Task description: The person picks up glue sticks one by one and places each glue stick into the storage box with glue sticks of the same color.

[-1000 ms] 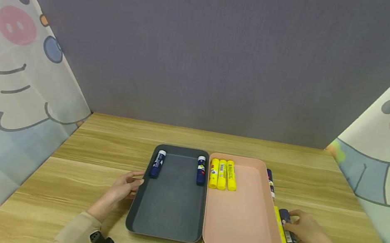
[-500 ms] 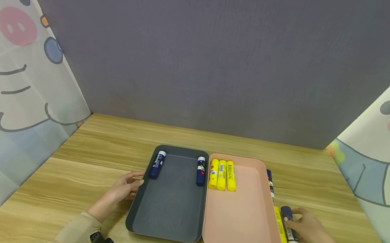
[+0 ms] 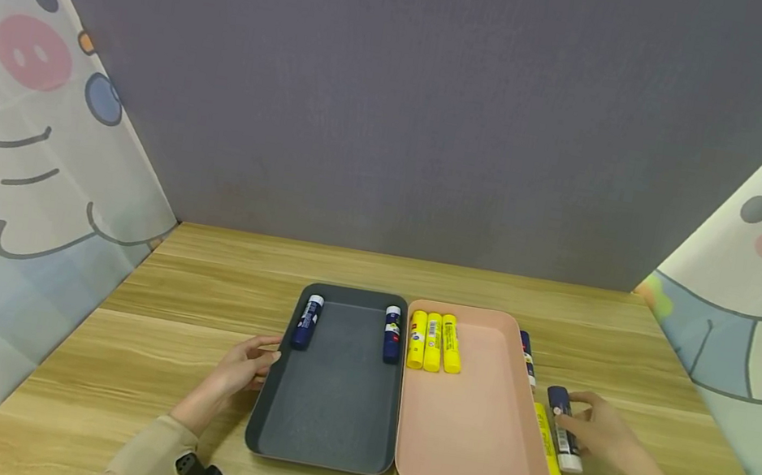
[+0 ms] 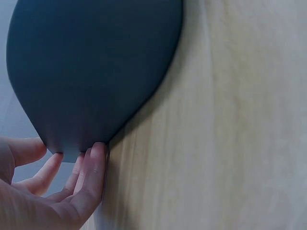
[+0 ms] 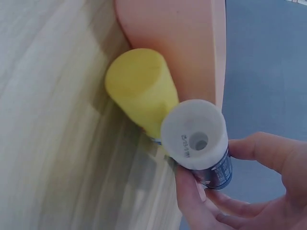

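At the right, my right hand (image 3: 599, 434) pinches a navy glue stick with a white end (image 3: 565, 431) between thumb and fingers. In the right wrist view, its hollow white end (image 5: 196, 136) faces the camera. A yellow glue stick (image 3: 547, 447) lies beside it, along the pink tray's outer right side. My left hand (image 3: 241, 369) rests its fingertips against the left side of the dark grey tray (image 3: 333, 411). The left wrist view shows fairly straight fingers (image 4: 91, 177) touching that tray's outer wall.
The dark tray holds two navy glue sticks (image 3: 307, 322). Beside it, the pink tray (image 3: 468, 447) has three yellow glue sticks (image 3: 433, 342) in its upper left corner. Another navy glue stick (image 3: 528, 360) lies outside the pink tray's upper right. A grey partition (image 3: 400, 109) stands behind the table.
My right hand has lifted the navy glue stick slightly and moved it up the view, away from the yellow one beside it. The left hand has stayed in place.
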The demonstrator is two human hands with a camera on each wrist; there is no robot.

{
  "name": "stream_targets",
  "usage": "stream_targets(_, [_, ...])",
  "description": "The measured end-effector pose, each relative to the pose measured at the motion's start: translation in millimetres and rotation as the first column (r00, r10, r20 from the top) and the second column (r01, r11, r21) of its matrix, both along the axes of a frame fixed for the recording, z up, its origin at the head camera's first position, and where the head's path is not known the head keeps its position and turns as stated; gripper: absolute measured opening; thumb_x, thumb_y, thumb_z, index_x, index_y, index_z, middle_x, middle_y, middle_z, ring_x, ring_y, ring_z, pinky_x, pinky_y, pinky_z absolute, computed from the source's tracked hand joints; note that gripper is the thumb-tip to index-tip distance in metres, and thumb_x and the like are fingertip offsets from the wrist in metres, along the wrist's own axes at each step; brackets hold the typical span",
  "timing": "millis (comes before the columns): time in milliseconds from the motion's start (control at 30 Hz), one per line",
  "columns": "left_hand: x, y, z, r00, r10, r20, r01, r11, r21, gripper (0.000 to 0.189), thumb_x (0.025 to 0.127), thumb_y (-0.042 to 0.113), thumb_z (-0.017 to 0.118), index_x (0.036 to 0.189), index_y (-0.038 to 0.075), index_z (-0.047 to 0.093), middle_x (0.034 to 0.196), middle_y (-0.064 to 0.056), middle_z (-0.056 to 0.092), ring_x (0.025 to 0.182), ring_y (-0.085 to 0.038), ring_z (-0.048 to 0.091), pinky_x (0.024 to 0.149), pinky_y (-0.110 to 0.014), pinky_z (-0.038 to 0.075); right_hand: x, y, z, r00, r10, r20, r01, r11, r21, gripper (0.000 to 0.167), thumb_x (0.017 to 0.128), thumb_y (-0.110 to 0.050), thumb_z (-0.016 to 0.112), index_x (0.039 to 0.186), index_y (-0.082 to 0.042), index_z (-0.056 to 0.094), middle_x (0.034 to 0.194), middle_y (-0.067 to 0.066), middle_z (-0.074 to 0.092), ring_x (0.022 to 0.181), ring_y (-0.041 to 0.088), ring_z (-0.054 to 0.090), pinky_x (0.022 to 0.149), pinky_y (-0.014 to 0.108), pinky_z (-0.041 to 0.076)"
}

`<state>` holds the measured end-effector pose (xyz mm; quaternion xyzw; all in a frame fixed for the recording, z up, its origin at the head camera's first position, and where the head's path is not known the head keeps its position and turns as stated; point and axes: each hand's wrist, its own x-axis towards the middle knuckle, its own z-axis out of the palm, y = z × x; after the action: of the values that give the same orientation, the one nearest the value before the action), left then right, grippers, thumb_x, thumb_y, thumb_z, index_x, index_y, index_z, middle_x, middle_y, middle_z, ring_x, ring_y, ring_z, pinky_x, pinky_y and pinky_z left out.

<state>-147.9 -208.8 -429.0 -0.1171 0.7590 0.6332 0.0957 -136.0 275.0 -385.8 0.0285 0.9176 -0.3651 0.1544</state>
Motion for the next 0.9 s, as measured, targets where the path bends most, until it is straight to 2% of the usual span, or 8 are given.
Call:
stream_targets(367, [-1.0,-0.4,-0.3,1.0,-0.003,0.002,0.003,1.0,0.016,0.038,0.089,0.007,0.049,0.126,-0.001,0.043,0.105,-0.019,0.051,0.071,-0.015,0.059,0.064,-0.032,0.05,-6.4,-13.0,10.9,1.0,0.009,-0.017,-0.009,0.999,-0.041,0.059,0.085,-0.014,0.054,0.124,0.02,0.025,0.079,0.012,0.058,0.06,0.017,0.056,0.055,0.034,0.05])
stream_targets(900, [-0.2,-0.4,-0.3,1.0,-0.005,0.001,0.005,1.0,0.004,0.039,0.09,0.009,0.049,0.127,-0.001,0.042,0.107,-0.019,0.051,0.072,-0.014,0.059,0.064,-0.032,0.05,-21.2,-39.8,26.7,1.0,0.02,0.016,-0.018,0.994,-0.103,0.059,0.084,-0.012,0.054,0.126,0.018,0.027,0.086,0.019,0.059,0.069,0.021,0.061,0.06,0.036,0.052])
